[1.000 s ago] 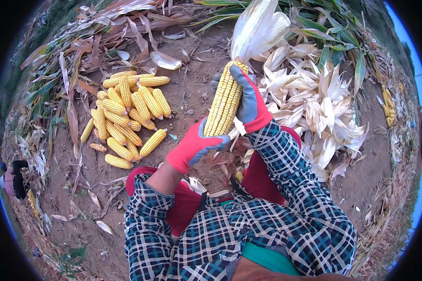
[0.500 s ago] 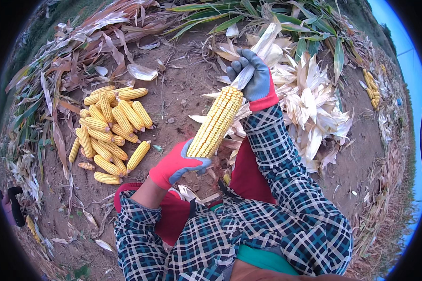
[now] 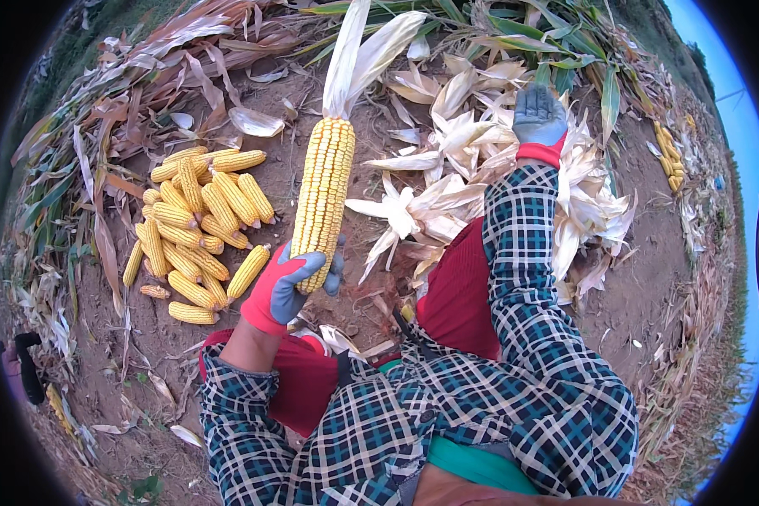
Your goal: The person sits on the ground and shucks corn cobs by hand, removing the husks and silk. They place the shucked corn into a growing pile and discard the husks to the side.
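Observation:
My left hand (image 3: 291, 287), in a red and grey glove, is wrapped round the lower end of a yellow corn cob (image 3: 325, 194). The cob stands nearly upright, its kernels bare. Two pale husk leaves (image 3: 367, 63) still hang on at its top end and point away from me. My right hand (image 3: 539, 116), gloved alike, is stretched out with fingers extended and nothing in it. Beneath and around it lies a heap of pale stripped husks (image 3: 472, 160). Left of the held cob, a pile of bare corn cobs (image 3: 198, 219) rests on the soil.
Dry stalks and leaves (image 3: 160, 67) lie along the far left, greener leaves (image 3: 548, 34) along the far right. Another group of cobs (image 3: 670, 158) sits at the far right. Brown soil (image 3: 312, 126) shows between the piles. My knees (image 3: 460, 295) are close below my hands.
My right hand has let go of the husk leaves and moved right over the husk heap, opening. My left hand has swung the cob left and more upright.

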`<state>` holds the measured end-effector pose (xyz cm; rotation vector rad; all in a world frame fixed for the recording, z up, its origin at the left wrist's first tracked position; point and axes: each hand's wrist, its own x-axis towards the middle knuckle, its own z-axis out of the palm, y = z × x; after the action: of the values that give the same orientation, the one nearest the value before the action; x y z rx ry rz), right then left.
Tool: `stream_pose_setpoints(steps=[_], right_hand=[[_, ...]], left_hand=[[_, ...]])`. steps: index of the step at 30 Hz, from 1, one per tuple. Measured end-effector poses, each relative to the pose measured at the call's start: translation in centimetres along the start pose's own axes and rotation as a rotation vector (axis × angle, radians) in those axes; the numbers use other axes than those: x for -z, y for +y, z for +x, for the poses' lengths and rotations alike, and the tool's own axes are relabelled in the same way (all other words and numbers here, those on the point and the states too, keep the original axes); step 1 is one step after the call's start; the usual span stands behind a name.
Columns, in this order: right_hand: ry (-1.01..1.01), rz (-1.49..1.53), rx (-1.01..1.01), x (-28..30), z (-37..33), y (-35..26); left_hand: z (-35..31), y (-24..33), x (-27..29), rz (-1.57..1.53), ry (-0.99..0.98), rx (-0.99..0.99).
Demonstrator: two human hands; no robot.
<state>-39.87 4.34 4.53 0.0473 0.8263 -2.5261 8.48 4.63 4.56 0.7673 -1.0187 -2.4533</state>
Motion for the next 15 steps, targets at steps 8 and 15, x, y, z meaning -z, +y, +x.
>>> stream_pose_setpoints(steps=[8, 15], right_hand=[[-1.287, -2.138, -0.367, 5.2, -5.4, 10.3], [-1.321, -2.617, -0.016, 14.6, -8.9, 16.5]], left_hand=[[0.8, 1.6, 1.0, 0.213, 0.307, -0.166], [-0.8, 1.8, 1.9, -0.002, 0.349, -0.225]])
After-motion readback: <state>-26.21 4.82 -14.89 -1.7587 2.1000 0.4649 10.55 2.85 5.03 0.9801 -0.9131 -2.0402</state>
